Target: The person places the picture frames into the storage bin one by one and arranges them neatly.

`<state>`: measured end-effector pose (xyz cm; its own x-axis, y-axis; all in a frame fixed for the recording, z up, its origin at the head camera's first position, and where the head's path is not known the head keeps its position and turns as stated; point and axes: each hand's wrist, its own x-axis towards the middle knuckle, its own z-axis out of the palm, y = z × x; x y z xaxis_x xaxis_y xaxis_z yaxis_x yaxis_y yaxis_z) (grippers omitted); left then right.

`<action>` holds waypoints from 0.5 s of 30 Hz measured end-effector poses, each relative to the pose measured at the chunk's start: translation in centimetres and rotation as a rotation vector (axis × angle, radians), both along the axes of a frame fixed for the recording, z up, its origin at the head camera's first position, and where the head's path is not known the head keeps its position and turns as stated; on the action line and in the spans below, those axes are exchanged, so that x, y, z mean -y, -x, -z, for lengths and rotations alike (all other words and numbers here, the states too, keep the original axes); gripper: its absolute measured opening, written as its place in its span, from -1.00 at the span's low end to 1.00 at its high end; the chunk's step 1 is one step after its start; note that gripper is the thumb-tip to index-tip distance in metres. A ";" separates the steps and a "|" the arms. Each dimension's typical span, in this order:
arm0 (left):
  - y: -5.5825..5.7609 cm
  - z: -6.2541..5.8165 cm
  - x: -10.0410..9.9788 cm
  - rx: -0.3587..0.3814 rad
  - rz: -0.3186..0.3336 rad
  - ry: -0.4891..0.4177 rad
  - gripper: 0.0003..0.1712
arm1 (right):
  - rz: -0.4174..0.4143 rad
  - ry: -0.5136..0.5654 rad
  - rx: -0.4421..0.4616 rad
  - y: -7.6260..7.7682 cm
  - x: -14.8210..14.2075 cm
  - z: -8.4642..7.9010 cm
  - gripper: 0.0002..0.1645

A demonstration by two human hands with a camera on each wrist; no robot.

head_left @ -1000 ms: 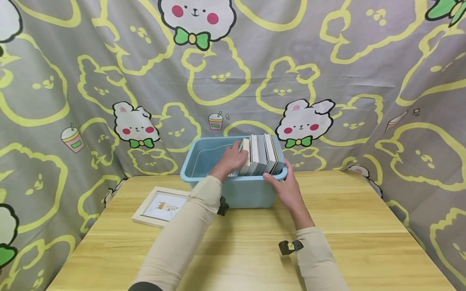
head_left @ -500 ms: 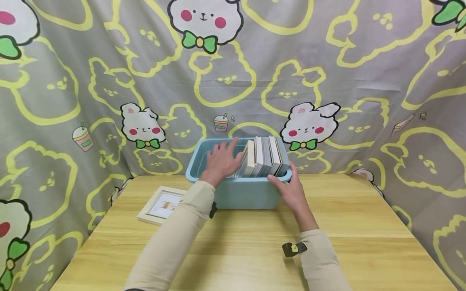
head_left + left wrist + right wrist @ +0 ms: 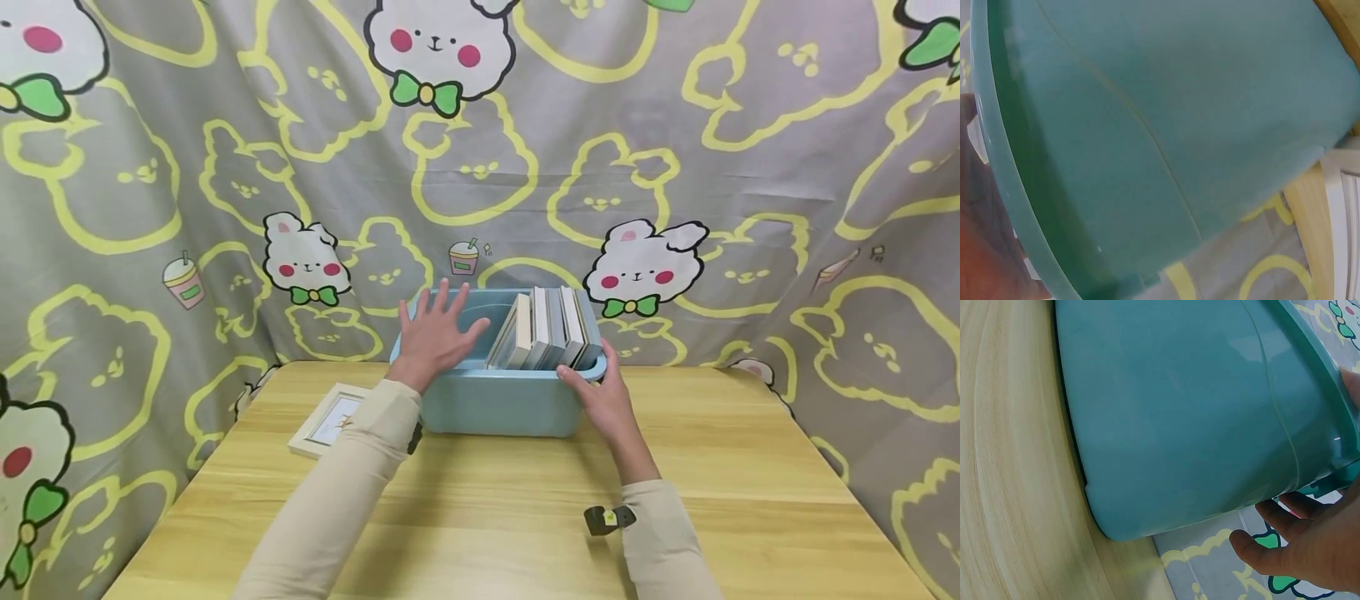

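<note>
A light blue plastic bin (image 3: 498,408) stands on the table. Several flat, thick-edged things like picture frames (image 3: 551,329), cream, white and grey-blue, stand on edge in its right part, the leftmost leaning. My left hand (image 3: 437,335) is spread over the bin's left part, fingers straight and nothing held. My right hand (image 3: 602,396) grips the bin's right front corner, thumb on the rim; in the right wrist view its fingers (image 3: 1279,519) curl beneath the rim outside. A cream picture frame (image 3: 307,437) lies flat left of the bin, partly hidden by the left sleeve.
The wooden table (image 3: 525,517) extends in front of the bin and to its right. Behind and at the sides hangs a grey curtain (image 3: 480,200) with yellow outlines and white rabbits. A black wrist camera (image 3: 607,520) sits at the right sleeve.
My left hand has let go of the cream thing in the bin and moved left, its fingers spreading. The right hand keeps its grip on the rim. The head view has shifted slightly.
</note>
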<state>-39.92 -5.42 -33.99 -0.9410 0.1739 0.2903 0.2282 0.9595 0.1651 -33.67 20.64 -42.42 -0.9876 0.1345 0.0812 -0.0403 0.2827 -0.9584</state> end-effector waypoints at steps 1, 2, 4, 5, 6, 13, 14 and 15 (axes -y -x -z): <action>-0.1 0.0 0.2 0.001 -0.005 0.001 -0.13 | 0.002 -0.001 0.005 0.0 0.0 0.0 0.24; -0.2 0.0 0.5 -0.001 -0.010 0.002 -0.13 | 0.003 -0.001 0.005 -0.1 0.0 0.0 0.24; -0.3 0.0 0.9 -0.002 -0.020 0.007 -0.12 | 0.006 -0.003 0.009 -0.1 0.1 0.0 0.24; -0.3 0.0 1.1 -0.003 -0.027 0.013 -0.11 | 0.006 -0.004 0.009 -0.1 0.1 0.0 0.24; -0.4 0.0 1.3 -0.005 -0.032 0.014 -0.11 | 0.005 -0.004 0.010 -0.1 0.0 0.0 0.24; -0.7 0.3 3.0 0.027 -0.064 0.012 -0.09 | 0.000 -0.014 0.016 -0.2 0.0 0.0 0.25; -0.8 0.3 3.3 0.030 -0.069 0.008 -0.09 | -0.001 -0.014 0.015 -0.2 0.0 -0.1 0.25; -0.9 0.3 3.6 0.038 -0.074 0.005 -0.09 | -0.002 -0.014 0.014 -0.2 0.0 -0.1 0.26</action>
